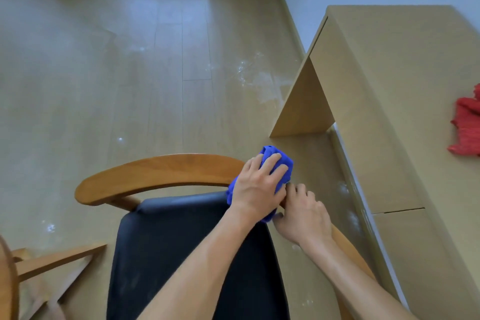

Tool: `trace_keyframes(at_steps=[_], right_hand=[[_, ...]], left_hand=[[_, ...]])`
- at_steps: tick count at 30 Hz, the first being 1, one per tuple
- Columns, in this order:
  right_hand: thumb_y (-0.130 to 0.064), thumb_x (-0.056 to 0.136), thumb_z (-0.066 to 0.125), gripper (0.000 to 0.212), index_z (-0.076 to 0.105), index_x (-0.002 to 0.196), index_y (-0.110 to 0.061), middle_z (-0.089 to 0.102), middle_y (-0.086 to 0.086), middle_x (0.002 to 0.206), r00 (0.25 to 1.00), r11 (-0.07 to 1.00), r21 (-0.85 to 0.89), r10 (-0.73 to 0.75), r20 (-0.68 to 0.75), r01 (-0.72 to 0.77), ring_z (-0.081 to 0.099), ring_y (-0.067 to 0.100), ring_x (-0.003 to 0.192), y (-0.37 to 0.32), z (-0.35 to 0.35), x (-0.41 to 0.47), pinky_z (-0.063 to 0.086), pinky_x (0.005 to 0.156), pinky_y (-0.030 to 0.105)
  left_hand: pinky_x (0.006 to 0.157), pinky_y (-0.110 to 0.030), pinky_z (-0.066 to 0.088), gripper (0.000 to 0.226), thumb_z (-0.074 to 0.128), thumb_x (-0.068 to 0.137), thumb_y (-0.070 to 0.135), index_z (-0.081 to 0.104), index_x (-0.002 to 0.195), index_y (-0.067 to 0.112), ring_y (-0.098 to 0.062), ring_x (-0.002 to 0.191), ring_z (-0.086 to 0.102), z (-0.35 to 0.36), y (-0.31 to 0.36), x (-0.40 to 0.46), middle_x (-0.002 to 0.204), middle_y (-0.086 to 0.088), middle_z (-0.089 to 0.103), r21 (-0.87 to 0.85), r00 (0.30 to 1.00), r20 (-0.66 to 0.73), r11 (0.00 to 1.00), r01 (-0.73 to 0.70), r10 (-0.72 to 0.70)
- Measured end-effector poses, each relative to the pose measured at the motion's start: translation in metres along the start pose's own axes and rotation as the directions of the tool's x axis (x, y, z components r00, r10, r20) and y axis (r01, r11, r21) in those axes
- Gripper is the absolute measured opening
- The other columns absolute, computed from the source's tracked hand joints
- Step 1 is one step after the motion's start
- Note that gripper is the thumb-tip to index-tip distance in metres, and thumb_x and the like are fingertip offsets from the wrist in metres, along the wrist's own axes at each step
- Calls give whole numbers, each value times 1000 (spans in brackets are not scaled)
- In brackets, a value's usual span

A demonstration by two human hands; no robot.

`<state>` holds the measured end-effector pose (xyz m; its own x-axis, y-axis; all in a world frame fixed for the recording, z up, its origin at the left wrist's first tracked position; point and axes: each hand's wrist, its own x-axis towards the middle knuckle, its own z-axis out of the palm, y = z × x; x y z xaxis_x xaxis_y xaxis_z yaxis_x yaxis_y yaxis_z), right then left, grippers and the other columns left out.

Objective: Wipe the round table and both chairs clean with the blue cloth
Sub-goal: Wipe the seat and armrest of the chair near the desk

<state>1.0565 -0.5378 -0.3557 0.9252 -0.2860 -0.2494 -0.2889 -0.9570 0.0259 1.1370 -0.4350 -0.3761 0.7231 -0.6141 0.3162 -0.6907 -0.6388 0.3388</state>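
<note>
A wooden chair (155,174) with a curved back rail and a black padded seat (166,254) stands right below me. My left hand (257,187) grips the bunched blue cloth (281,161) and presses it onto the right end of the curved rail. Just to its right, my right hand (304,215) holds the chair's right arm rail, fingers curled over the wood. A sliver of the round table (5,283) shows at the bottom left edge.
A light wooden desk (389,86) runs along the right, close beside the chair, with a red cloth (467,125) on it. Slanted wooden bars (57,260) stand at the lower left. The wood floor (130,73) carries white dusty spots; curtains hang at the back.
</note>
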Motion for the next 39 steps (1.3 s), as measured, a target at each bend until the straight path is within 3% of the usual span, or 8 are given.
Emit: trace_keyframes(at_steps=[2,8,13,19,25,29,33,39], right_hand=[[-43,82,51,42,40,115,-20,50,1,106,1000,999,18,-27,6,27,55,21,91,2,-2,0,46,73,30],[-44,84,45,45,39,121,-19,51,0,108,999,998,27,-49,11,48,54,18,91,2,-6,-1,49,77,28],[-44,83,45,40,40,115,-21,49,-2,102,999,999,29,-46,15,45,53,16,87,2,-4,-1,50,77,27],[-46,84,43,37,39,111,-21,50,-2,101,999,999,8,-37,8,37,53,16,87,3,-5,-1,49,76,27],[-50,88,39,51,38,129,-20,53,-1,118,999,1000,13,-29,42,28,53,18,106,2,-10,-1,45,90,31],[-42,91,47,54,34,140,-26,40,-7,141,995,980,174,-101,-7,101,31,15,135,-6,-30,-15,22,115,39],[-20,85,66,67,32,138,-44,33,-20,145,906,604,681,-343,-246,414,28,-4,134,-61,-99,-57,23,115,22],[-5,75,70,53,55,121,-26,47,-9,132,735,251,735,-500,-458,629,49,11,124,-111,-209,-113,43,100,22]], left_hand=[[93,-43,50,30,56,81,23,69,107,14,-33,109,58,-18,-39,-20,127,-8,62,40,1000,4,999,10,-10],[101,-52,45,42,66,84,13,60,125,10,-35,128,45,-94,-140,-68,142,-9,48,18,865,-11,865,501,-501],[112,-43,30,49,61,91,30,47,136,21,-26,137,31,-109,-138,-61,151,-1,29,-74,807,60,803,591,-588],[108,-45,34,72,58,83,55,38,140,17,-33,124,44,-119,-144,-36,130,-12,54,-62,419,152,414,908,-895],[78,-25,40,53,68,77,4,49,125,14,-18,96,54,-139,-110,-28,105,2,54,-405,506,78,436,803,-859],[75,-21,46,53,71,72,-2,56,118,20,-14,95,60,-172,-80,-55,103,4,61,-570,554,90,413,711,-828],[70,-18,50,59,70,69,-7,58,111,33,-8,90,62,-235,-42,-80,100,13,63,-656,669,128,443,611,-732],[76,-16,50,46,68,60,12,62,94,41,-7,92,62,-344,7,-106,100,16,63,-636,872,133,633,440,-472]])
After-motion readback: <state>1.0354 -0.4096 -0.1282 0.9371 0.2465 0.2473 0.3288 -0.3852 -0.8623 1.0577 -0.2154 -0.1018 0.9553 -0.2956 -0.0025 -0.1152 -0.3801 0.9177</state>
